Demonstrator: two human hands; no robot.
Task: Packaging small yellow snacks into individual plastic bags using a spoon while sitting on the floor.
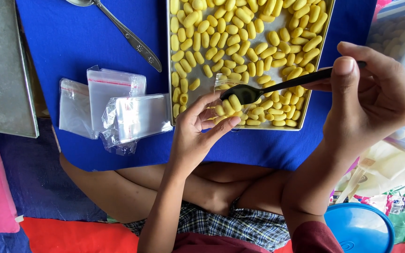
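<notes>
Overhead view of one seated person with crossed legs at a blue mat [80, 37]. One metal tray [202, 89] lies on the mat, holding yellow oblong sweets [240, 37] too many to count, packed thickly at the top and right and thinly at the lower left. Two spoons appear: one dark spoon [277, 86] in use and one silver spoon [127, 35] lying idle on the mat, well apart from the hands. One loose pile of clear plastic bags [113, 110] lies left of the tray; at least three can be told apart.

Left hand [198, 136]: palm turned up, fingers curled narrowly around a small clear bag [228, 105] containing a few yellow sweets, held over the tray's near edge. Right hand [376, 100]: wrist bent, thumb and fingers pinching the dark spoon's handle, its bowl at the bag's mouth.

One blue lid [359, 227] sits at lower right.
</notes>
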